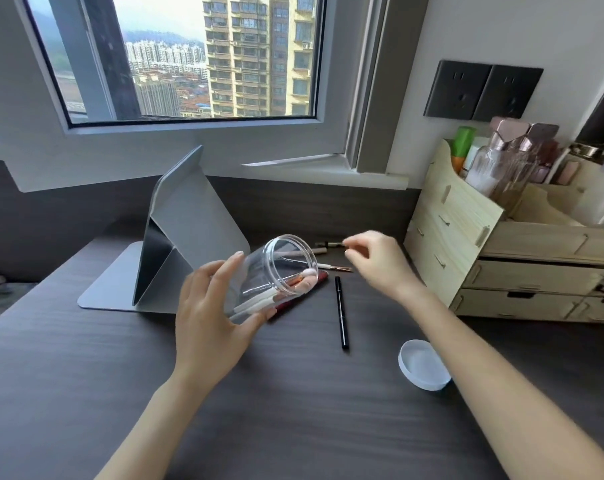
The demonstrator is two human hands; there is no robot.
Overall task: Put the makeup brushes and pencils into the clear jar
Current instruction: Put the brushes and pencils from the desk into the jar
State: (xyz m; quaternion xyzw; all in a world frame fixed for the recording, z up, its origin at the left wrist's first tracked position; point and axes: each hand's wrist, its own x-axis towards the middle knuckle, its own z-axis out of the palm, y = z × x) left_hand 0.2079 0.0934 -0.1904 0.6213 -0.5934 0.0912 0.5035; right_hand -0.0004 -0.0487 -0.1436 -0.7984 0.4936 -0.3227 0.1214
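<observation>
My left hand [208,306] grips the clear jar [276,268] and tilts it, mouth pointing up and to the right. Inside the jar lie white-handled makeup brushes [269,294] with pink tips. My right hand [380,261] hovers just right of the jar's mouth, fingers loosely curled and holding nothing. On the dark desk lie a black pencil [341,311], a thin brush [335,268] behind the jar, a beige pencil [314,251] and a dark gold-banded stick [328,243] near my right fingertips. A dark red item [319,280] peeks out under the jar.
A white jar lid [423,365] lies upside down under my right forearm. A folding grey mirror stand [175,244] sits left of the jar. A wooden drawer organiser [501,251] with bottles fills the right side. A window and wall sockets are behind.
</observation>
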